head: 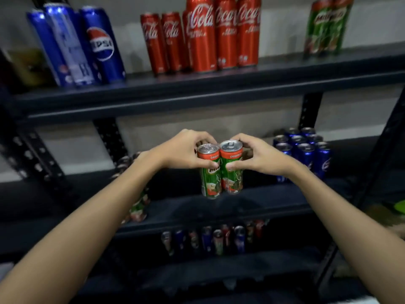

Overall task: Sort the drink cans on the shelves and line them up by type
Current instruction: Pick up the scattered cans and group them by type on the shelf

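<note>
head view: both hands [188, 150] clasp milo cans [220, 167].

Both forearms bare, reaching fwd from the bottom corners and converging mid-frame, wrists about level w/ each other. Left hand [186, 150] is curled in from the left, fingers [197, 137] wrapped over the far side, thumb pressed across the front, closed round what it holds. Right hand [258, 154] mirrors it from the right, thumb tucked in low at the front, knuckles up, grip closed too; the two thumbs nearly meet, hands close but not clearly touching.
</note>
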